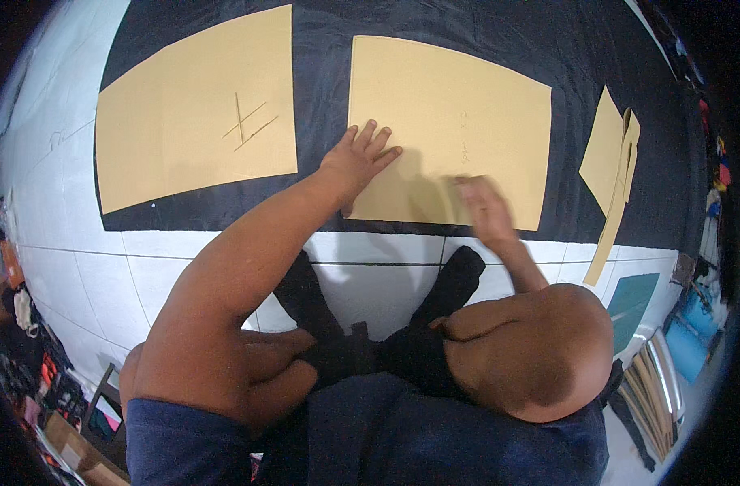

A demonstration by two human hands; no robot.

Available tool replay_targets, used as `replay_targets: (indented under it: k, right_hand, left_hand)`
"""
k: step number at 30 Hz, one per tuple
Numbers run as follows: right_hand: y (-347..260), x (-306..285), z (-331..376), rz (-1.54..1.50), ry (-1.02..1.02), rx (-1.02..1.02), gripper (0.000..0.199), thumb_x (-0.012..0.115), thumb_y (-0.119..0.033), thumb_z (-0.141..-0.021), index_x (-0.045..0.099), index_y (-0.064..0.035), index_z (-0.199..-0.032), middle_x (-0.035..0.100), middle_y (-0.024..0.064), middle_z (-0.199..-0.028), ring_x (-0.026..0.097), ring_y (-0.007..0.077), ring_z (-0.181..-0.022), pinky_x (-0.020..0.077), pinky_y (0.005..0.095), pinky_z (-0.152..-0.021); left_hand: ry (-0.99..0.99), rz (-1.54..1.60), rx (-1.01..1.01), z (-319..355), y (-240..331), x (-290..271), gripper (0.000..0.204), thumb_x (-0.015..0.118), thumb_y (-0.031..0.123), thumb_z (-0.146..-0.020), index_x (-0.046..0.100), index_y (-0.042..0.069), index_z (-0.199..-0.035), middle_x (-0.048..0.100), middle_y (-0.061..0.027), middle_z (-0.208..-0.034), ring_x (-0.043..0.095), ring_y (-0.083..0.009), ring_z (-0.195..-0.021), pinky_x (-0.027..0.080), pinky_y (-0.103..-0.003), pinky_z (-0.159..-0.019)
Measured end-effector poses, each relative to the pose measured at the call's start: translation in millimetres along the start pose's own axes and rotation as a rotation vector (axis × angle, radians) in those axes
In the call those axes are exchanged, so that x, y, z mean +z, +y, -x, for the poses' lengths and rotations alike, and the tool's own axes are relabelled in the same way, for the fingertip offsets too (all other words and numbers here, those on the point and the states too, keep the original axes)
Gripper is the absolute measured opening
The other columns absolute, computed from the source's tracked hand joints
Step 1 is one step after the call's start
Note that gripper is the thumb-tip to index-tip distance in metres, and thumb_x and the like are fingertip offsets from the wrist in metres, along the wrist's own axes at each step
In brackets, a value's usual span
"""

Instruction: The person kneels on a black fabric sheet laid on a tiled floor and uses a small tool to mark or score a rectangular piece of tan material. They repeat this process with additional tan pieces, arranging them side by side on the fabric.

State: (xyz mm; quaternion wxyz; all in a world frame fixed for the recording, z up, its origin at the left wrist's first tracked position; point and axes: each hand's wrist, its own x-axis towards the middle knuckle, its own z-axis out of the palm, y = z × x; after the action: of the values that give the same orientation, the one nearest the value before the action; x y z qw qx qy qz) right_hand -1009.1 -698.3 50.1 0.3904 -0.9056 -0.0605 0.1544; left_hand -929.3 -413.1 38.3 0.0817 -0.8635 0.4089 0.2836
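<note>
In front of me a tan cardboard sheet point(491, 105) lies flat on a black cloth, with faint handwritten marks right of its middle. My left hand point(362, 158) rests on the sheet's left edge, fingers spread and holding nothing. Over the lower right part of the same sheet is my right hand point(487, 212). Its fingers point left and are smeared by motion, so whether they hold anything cannot be made out. A second tan cardboard sheet point(167, 105) lies to the left, marked with a few dark crossing lines.
Cut cardboard pieces point(601, 154) and a narrow strip point(609, 239) lie at the right of the black cloth point(325, 73). A green mat point(633, 304) is on the white tiled floor point(378, 287). Cluttered goods line the far left and right edges.
</note>
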Motion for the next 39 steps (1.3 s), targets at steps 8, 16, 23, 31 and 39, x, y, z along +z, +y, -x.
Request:
replay_targets:
  k: [8,16,23,31,39]
  right_hand:
    - [-57,100,-22,-0.078,-0.422,-0.405,0.028,0.057,-0.014,-0.098,0.063,-0.0066,-0.124,0.068,0.0181,-0.117,0.065,0.0376,-0.109,0.0517,0.0473,-0.096]
    - [-51,118,-28,-0.052,-0.240,-0.564,0.018,0.068,-0.006,-0.090,0.070,-0.0036,-0.107,0.071,0.0140,-0.102,0.070,0.0325,-0.094,0.0565,0.0432,-0.084]
    - [-54,117,-28,-0.033,-0.229,-0.591,0.017,0.068,-0.006,-0.089,0.070,-0.0030,-0.105,0.072,0.0151,-0.100,0.070,0.0331,-0.092,0.0578,0.0429,-0.081]
    - [-41,94,-19,0.166,-0.364,-0.441,0.022,0.067,-0.009,-0.088,0.066,-0.0049,-0.110,0.070,0.0170,-0.105,0.068,0.0368,-0.097,0.0563,0.0458,-0.086]
    - [-8,77,3,0.147,-0.273,-0.427,0.026,0.066,-0.015,-0.088,0.064,-0.0065,-0.112,0.070,0.0168,-0.100,0.067,0.0385,-0.097,0.0545,0.0495,-0.085]
  left_hand:
    - [-0.003,0.011,0.000,-1,0,0,0.145,0.099,0.040,-0.047,0.013,0.019,-0.162,0.014,-0.0182,-0.167,0.017,-0.0408,-0.153,0.022,-0.052,-0.124]
    - [0.092,-0.019,-0.006,-9,-2,19,0.136,0.095,0.033,-0.055,0.014,0.020,-0.162,0.014,-0.0184,-0.167,0.017,-0.0404,-0.153,0.023,-0.052,-0.124]
    - [0.046,-0.024,0.007,-5,0,7,0.130,0.093,0.031,-0.058,0.016,0.019,-0.162,0.016,-0.0188,-0.166,0.018,-0.0404,-0.153,0.024,-0.053,-0.123]
    - [0.062,-0.017,0.015,-7,-1,11,0.143,0.098,0.041,-0.048,0.014,0.018,-0.162,0.015,-0.0196,-0.166,0.018,-0.0425,-0.152,0.023,-0.053,-0.123]
    - [-0.013,-0.033,-0.016,-3,1,2,0.151,0.099,0.044,-0.043,0.011,0.019,-0.163,0.013,-0.0177,-0.168,0.014,-0.0398,-0.154,0.020,-0.051,-0.124]
